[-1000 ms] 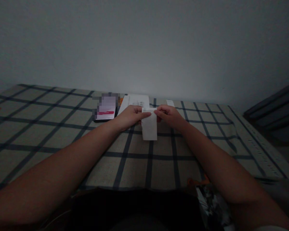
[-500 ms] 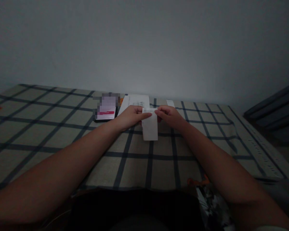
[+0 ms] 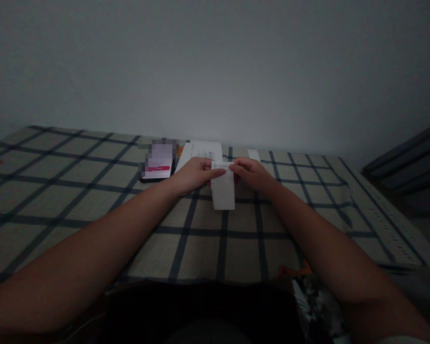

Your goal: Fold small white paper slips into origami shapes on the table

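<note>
Barely anything has shifted over the last second: the white piece [image 3: 223, 192] keeps almost the same place, so the fingerwork along its upper edge seems to be continuing. It sits between both hands, its plain face reaching below them; whether it touches the checked cloth [image 3: 186, 248] is unclear. The left hand [image 3: 198, 173] pinches its upper left side, thumb across the front, while the right hand [image 3: 250, 170] pinches the upper right corner.

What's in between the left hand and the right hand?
In the head view, a small white piece, maybe a box or folded paper, is between them. The left hand and right hand hold it near its top.
</note>
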`<state>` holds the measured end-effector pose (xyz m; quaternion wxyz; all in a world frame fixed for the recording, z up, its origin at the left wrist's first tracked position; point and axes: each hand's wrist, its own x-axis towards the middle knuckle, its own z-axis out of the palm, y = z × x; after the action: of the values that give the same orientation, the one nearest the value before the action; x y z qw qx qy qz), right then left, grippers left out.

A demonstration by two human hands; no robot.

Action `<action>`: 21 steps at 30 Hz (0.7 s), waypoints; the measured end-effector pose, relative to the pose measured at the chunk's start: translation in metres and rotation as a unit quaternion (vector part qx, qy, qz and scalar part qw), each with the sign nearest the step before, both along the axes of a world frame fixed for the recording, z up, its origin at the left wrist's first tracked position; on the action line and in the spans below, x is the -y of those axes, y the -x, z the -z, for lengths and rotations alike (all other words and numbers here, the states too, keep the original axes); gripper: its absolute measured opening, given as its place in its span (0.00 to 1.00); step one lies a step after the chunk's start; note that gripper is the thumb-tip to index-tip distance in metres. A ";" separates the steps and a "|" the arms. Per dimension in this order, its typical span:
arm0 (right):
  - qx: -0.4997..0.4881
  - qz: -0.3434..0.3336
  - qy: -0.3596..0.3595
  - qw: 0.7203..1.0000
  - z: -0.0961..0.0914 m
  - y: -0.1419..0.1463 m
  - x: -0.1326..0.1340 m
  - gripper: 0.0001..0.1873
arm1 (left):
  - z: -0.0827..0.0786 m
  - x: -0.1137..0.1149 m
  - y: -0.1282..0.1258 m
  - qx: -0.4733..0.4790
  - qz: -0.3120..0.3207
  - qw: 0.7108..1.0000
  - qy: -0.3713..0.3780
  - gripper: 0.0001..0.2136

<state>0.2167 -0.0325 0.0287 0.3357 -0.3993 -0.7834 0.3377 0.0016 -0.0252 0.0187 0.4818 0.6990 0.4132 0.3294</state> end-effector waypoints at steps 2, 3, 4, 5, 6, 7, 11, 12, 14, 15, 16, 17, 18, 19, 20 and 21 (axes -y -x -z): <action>0.005 0.000 -0.008 1.000 0.000 0.000 0.000 0.19 | -0.001 0.001 -0.001 -0.004 0.005 1.000 0.006 0.15; 0.008 0.002 -0.016 1.000 -0.001 0.000 0.000 0.19 | -0.001 0.001 -0.001 -0.008 0.004 1.000 0.009 0.15; 0.012 0.002 -0.024 1.000 -0.002 0.000 0.001 0.19 | -0.001 0.001 -0.001 -0.010 0.002 1.000 0.010 0.15; 0.014 0.003 -0.033 0.999 -0.002 0.000 0.001 0.19 | -0.001 0.001 -0.001 -0.007 -0.002 1.000 0.010 0.16; 0.013 0.006 -0.042 0.999 -0.003 0.000 0.001 0.19 | -0.001 0.001 -0.002 0.000 -0.006 1.000 0.013 0.16; 0.012 0.008 -0.049 0.999 -0.004 0.000 0.001 0.19 | -0.001 0.001 -0.002 0.014 -0.011 1.000 0.017 0.16; -0.010 0.031 -0.046 0.998 -0.004 -0.001 0.001 0.18 | 0.000 0.001 -0.004 0.109 -0.027 0.992 0.060 0.16; -0.015 0.035 -0.043 0.998 -0.004 -0.001 0.001 0.18 | -0.001 0.001 -0.004 0.125 -0.029 0.989 0.069 0.16; -0.019 0.040 -0.043 0.998 -0.003 -0.002 0.000 0.18 | -0.001 0.001 -0.005 0.139 -0.036 0.987 0.076 0.15; -0.018 0.039 -0.044 0.998 -0.002 -0.002 0.000 0.18 | -0.001 0.001 -0.005 0.140 -0.040 0.987 0.075 0.15; -0.019 0.037 -0.043 0.998 -0.001 -0.002 0.000 0.19 | -0.001 0.002 -0.005 0.141 -0.043 0.986 0.074 0.15; -0.020 0.036 -0.041 0.998 -0.001 -0.002 0.000 0.19 | -0.001 0.002 -0.005 0.144 -0.043 0.986 0.074 0.15; -0.022 0.036 -0.040 0.998 -0.001 -0.002 0.000 0.19 | -0.001 0.002 -0.004 0.148 -0.039 0.985 0.077 0.15; -0.026 0.038 -0.041 0.998 -0.001 -0.001 0.001 0.19 | -0.001 0.002 -0.004 0.152 -0.031 0.984 0.083 0.15; -0.030 0.043 -0.043 0.998 -0.002 -0.001 0.001 0.18 | -0.001 0.002 -0.004 0.154 -0.019 0.984 0.089 0.16; -0.035 0.050 -0.048 0.997 -0.002 -0.001 0.001 0.18 | -0.001 0.002 -0.004 0.152 -0.005 0.984 0.094 0.16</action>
<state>0.2178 -0.0339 0.0311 0.3980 -0.4093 -0.7655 0.2967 0.0053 -0.0269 0.0197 0.6009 0.5899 0.3678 0.3945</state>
